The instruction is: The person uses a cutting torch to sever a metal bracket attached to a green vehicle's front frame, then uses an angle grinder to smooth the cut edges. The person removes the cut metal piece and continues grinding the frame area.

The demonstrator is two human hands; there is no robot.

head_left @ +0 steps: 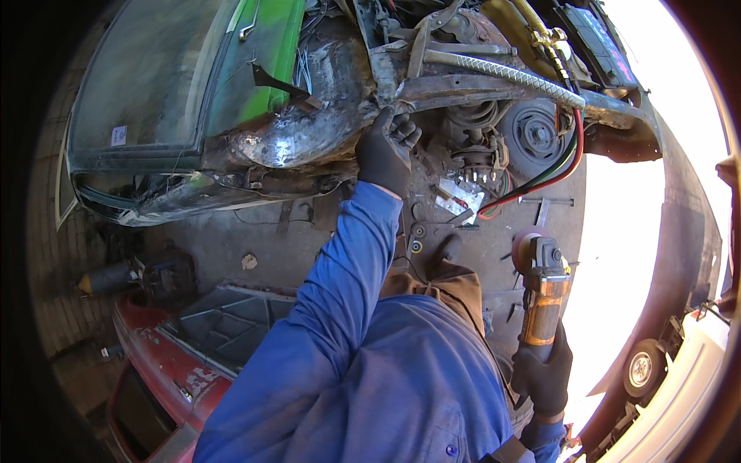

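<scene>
My left hand, in a dark glove, reaches up to the stripped metal body of a car. One finger or the thumb rests against the metal edge by the wheel arch. The other fingers curl in, and nothing shows in them. At the lower right my right hand, also gloved, is wrapped round the rear of an angle grinder with a worn orange-brown body. The grinder points up, its round disc at the top, away from the car. Whether the disc spins cannot be told.
A patterned metal bar crosses the engine bay, with red and dark hoses hanging beside it. A spare wheel and exposed brake parts sit below. A spanner lies on the green panel. A red car body stands at lower left.
</scene>
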